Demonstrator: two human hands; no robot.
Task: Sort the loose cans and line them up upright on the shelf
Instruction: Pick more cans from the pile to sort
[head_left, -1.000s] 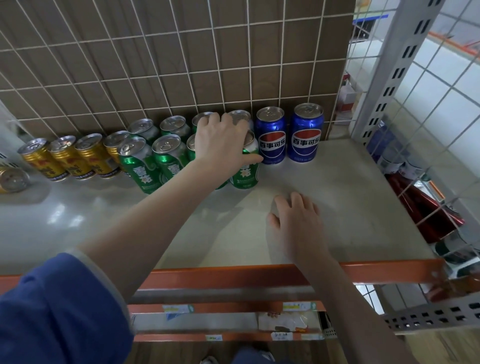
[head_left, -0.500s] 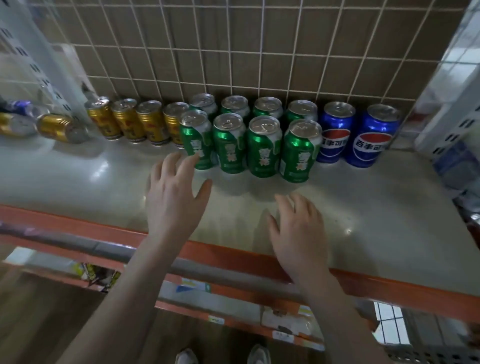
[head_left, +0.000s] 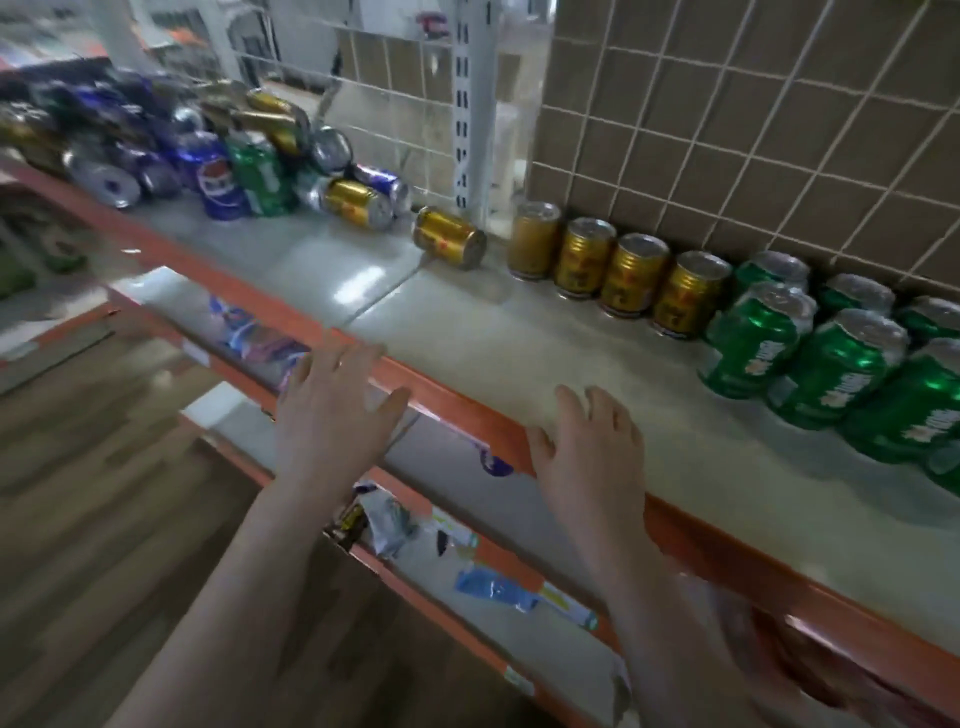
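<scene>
Several gold cans (head_left: 618, 273) stand upright in a row against the tiled wall, with several green cans (head_left: 831, 364) upright to their right. One gold can (head_left: 449, 238) lies on its side near the white post. A loose heap of blue, green and gold cans (head_left: 218, 156) is piled at the far left of the shelf (head_left: 519, 332). My left hand (head_left: 335, 415) hovers with spread fingers over the orange front edge and holds nothing. My right hand (head_left: 589, 457) rests flat on the shelf near that edge, also holding nothing.
A white slotted upright post (head_left: 470, 104) and wire mesh divide the shelf behind the lying can. An orange front rail (head_left: 457, 395) runs along the shelf edge. A lower shelf (head_left: 467, 519) holds packets. Wooden floor (head_left: 104, 467) lies below left.
The view has swung left, bringing the loose can heap into sight. My left hand left the green cans and drew back to the shelf's front edge; my right hand stays flat on the shelf.
</scene>
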